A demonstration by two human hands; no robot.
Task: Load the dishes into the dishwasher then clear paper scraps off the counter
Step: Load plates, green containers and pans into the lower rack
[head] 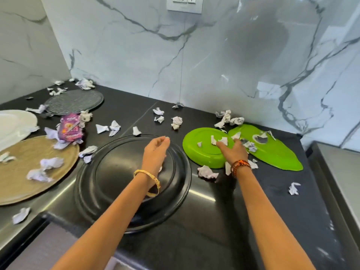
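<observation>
My left hand (155, 151) hangs over the far side of the black plate (109, 193), fingers loosely curled and gripping nothing. My right hand (234, 151) reaches across the near edge of the round green plate (202, 152), fingers spread among the paper scraps (218, 140) lying on it; motion blur hides its fingertips, so I cannot tell whether it pinches any. The leaf-shaped green plate (278, 154) sits just beyond.

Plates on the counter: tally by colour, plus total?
Green: 2, round green plate and leaf-shaped green plate
Black: 1, black plate
Grey: 1, grey plate
White: 1, white plate, partly cut off by the frame edge
Tan: 1, tan plate
Total: 6
</observation>
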